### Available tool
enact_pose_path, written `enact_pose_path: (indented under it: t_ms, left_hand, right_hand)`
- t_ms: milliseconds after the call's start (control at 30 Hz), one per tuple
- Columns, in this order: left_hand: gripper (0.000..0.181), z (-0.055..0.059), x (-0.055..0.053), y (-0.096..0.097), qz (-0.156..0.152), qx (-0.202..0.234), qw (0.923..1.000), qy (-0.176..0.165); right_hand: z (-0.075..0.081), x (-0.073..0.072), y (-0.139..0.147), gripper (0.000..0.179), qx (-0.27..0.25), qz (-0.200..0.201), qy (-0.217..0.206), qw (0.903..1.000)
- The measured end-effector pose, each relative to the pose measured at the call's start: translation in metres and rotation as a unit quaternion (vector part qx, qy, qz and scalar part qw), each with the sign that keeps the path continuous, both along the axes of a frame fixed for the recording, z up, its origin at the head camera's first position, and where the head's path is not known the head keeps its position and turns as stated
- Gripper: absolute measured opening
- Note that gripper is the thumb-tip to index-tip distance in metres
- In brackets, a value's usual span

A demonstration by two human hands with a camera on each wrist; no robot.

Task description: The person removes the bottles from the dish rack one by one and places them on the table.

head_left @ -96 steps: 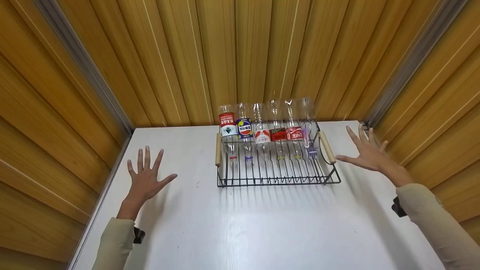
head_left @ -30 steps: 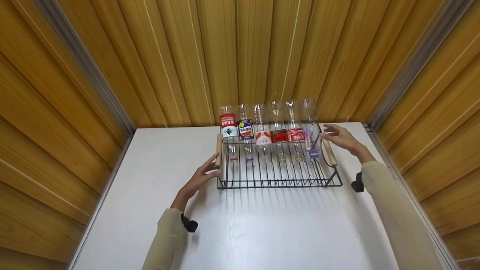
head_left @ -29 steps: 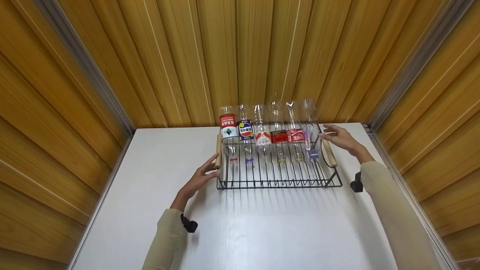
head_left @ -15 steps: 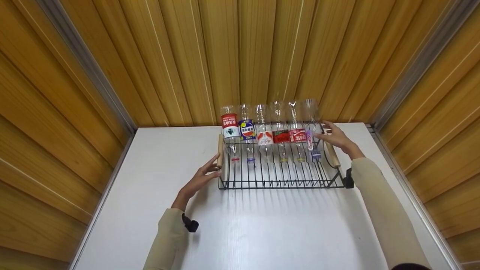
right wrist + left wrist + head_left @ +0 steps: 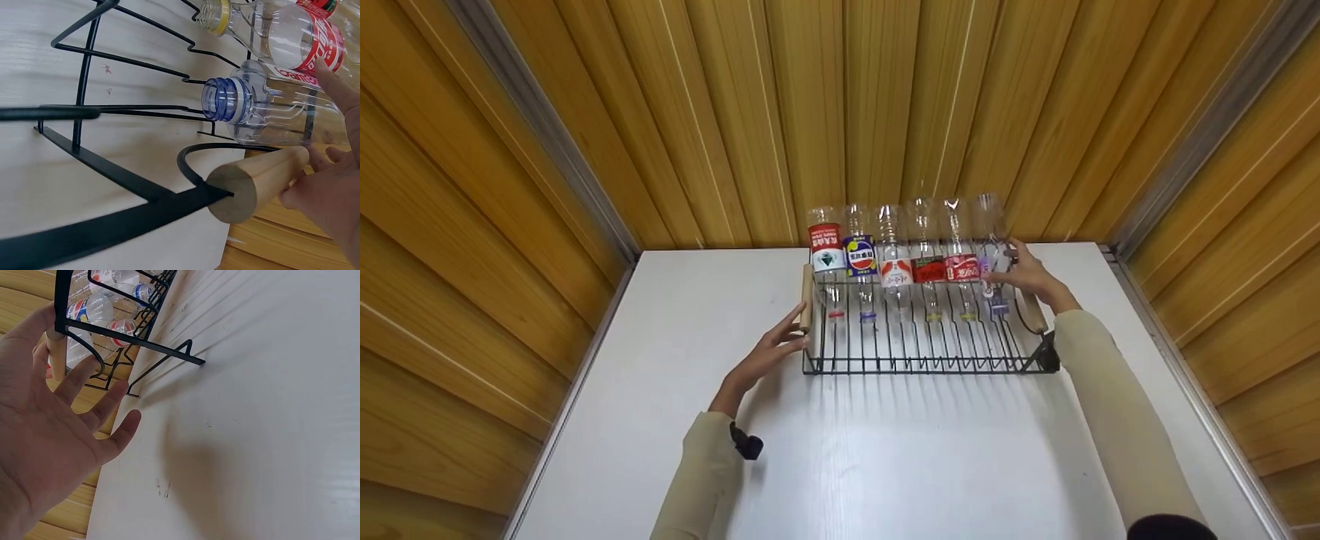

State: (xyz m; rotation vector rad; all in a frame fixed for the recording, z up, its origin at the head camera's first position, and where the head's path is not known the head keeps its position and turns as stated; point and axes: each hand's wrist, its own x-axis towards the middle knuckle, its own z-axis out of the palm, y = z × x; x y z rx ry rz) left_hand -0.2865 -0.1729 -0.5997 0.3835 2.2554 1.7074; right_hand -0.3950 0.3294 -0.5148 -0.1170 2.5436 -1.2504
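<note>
Several clear plastic bottles lie in a row, caps toward me, on a black wire rack with wooden side handles. My right hand reaches over the right handle and holds the rightmost bottle, thumb on one side and fingers on the other. That bottle's uncapped blue neck shows in the right wrist view. My left hand touches the rack by its left handle, fingers loosely spread. In the left wrist view its palm faces the camera, and part of the handle is hidden.
Beside the held bottle lies a red-labelled bottle; a bottle with a red-and-white label is at the row's left end. The rack stands on a white table, near a wood-patterned wall behind.
Both hands came in from the sides to the rack. Over the last second my right hand moved from the right handle inward onto the rightmost bottle; the left hand stayed at the left handle.
</note>
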Motion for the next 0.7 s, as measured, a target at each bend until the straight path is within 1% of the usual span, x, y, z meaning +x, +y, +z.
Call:
enact_pose_path:
  t_ms: [167,333,433,567,700]
  left_hand:
    - [0.073,0.0,-0.001,0.001,-0.003,0.007,1.0,0.003]
    - [0.073,0.001,-0.001,0.0,-0.009,0.003,0.9999,-0.004]
    - [0.073,0.001,0.0,-0.001,-0.007,0.005,0.9999,-0.007]
    - [0.073,0.001,0.001,-0.002,-0.002,0.004,1.0,-0.005]
    - [0.073,0.001,0.0,0.0,-0.009,0.007,0.9999,-0.003]
  right_hand:
    - [0.0,-0.003,-0.002,0.104,0.011,-0.011,0.013,0.9998]
    - [0.001,-0.001,-0.006,0.099,0.003,-0.037,0.02,0.9991]
    - [0.003,-0.001,-0.009,0.097,-0.007,-0.053,0.025,0.9983]
    - [0.005,-0.001,-0.014,0.094,-0.019,-0.069,0.039,0.9966]
    - [0.008,0.001,-0.014,0.093,-0.009,-0.085,0.058,0.9946]
